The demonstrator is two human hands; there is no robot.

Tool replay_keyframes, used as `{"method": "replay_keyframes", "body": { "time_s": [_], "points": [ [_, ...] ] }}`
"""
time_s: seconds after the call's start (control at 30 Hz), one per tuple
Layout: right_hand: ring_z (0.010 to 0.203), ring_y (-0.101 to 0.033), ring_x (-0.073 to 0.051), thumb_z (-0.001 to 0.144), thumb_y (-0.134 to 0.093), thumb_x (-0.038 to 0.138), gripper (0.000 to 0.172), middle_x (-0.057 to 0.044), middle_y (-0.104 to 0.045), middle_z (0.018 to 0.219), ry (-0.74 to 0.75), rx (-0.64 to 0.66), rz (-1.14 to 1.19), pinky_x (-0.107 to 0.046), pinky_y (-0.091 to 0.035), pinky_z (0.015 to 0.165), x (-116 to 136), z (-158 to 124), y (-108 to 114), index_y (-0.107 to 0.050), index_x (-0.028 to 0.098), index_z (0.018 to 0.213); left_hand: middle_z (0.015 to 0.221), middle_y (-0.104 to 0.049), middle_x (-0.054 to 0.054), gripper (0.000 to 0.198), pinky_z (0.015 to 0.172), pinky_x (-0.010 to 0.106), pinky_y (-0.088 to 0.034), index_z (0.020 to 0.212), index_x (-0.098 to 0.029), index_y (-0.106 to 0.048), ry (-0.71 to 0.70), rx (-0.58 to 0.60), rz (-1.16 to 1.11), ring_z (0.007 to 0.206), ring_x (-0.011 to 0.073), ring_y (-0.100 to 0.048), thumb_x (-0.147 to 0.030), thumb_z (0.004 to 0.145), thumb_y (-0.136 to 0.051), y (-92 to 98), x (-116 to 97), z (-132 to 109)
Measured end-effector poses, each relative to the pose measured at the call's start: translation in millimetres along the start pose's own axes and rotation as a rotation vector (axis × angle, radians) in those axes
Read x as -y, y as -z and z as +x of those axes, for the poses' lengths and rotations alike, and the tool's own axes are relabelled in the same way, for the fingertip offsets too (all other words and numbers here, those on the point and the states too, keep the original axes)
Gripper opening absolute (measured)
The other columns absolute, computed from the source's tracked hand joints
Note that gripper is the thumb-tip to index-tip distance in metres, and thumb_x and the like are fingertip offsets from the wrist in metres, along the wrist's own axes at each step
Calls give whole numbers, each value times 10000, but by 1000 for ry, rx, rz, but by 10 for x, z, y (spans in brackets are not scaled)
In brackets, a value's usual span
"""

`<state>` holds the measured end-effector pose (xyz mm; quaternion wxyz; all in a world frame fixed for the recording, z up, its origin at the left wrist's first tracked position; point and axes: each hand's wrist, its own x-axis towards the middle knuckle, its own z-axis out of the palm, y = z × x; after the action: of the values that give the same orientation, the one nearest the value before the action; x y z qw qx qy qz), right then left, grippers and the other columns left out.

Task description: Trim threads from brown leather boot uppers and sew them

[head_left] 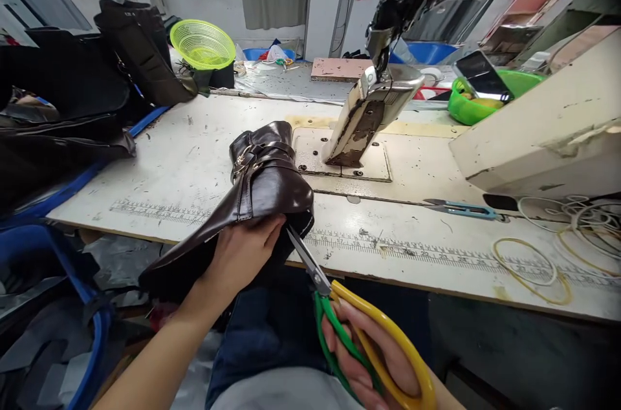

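Observation:
A dark brown leather boot upper (281, 187) with straps and a buckle lies over the table's front edge, its open lower side towards me. My left hand (245, 251) grips the upper from inside that opening, with some fingers hidden by the leather. In my right hand (359, 345) is a pair of scissors (317, 277) with one green and one yellow handle. The blades point up and left, and their tips reach the edge of the upper beside my left fingers. Whether the tips touch the leather I cannot tell.
A sewing machine post (356, 116) rises behind the upper. Blue thread snips (468, 208) and loose rings of cord (531, 261) lie to the right. At the back are a yellow-green basket (204, 44) and a green basket (473, 109). More dark boot uppers (140, 51) stand at left.

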<state>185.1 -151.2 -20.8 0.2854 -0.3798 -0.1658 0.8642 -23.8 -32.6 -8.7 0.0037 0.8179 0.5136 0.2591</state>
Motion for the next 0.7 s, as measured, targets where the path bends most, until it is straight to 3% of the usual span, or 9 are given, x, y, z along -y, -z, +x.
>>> {"method": "replay_keyframes", "body": {
  "time_s": [0.1,0.2,0.37,0.47,0.7],
  "points": [
    [268,-398,-27,852,-639,665,545,71,-467,442,23,44,105,-123,-252,278,-5,74,-41,-627,129,758,860,-797,120,227,694,418,-543,1007,-158,-779,77,-70,89,786,365,-759,-240,960,-573,-41,-48,5],
    [265,-383,-29,860,-645,635,519,74,-454,434,2,25,141,-128,-252,272,29,129,-122,-631,130,743,872,-794,134,249,659,378,-520,969,-136,-763,102,-108,126,765,341,-757,-274,978,-556,-66,-58,-3],
    [264,-280,-19,785,-675,711,553,106,-396,419,98,-135,129,-134,-225,257,41,256,-393,-611,163,752,872,-797,60,250,644,298,-503,952,-192,-730,45,-159,126,728,241,-755,-284,1010,-505,-88,-29,-26],
    [269,-239,-12,792,-674,711,539,120,-365,422,103,-217,125,-130,-191,255,41,272,-484,-570,184,742,806,-785,94,305,650,329,-520,906,-162,-725,30,-208,140,680,268,-745,-298,1020,-476,-84,-17,-65],
    [297,-253,-20,935,-563,591,431,109,-370,457,162,-224,73,-134,-203,289,88,145,-474,-543,199,756,851,-772,167,356,851,441,-564,900,-134,-728,-28,-201,139,825,324,-750,-338,1013,-457,-109,-38,-274]
  ]
}}
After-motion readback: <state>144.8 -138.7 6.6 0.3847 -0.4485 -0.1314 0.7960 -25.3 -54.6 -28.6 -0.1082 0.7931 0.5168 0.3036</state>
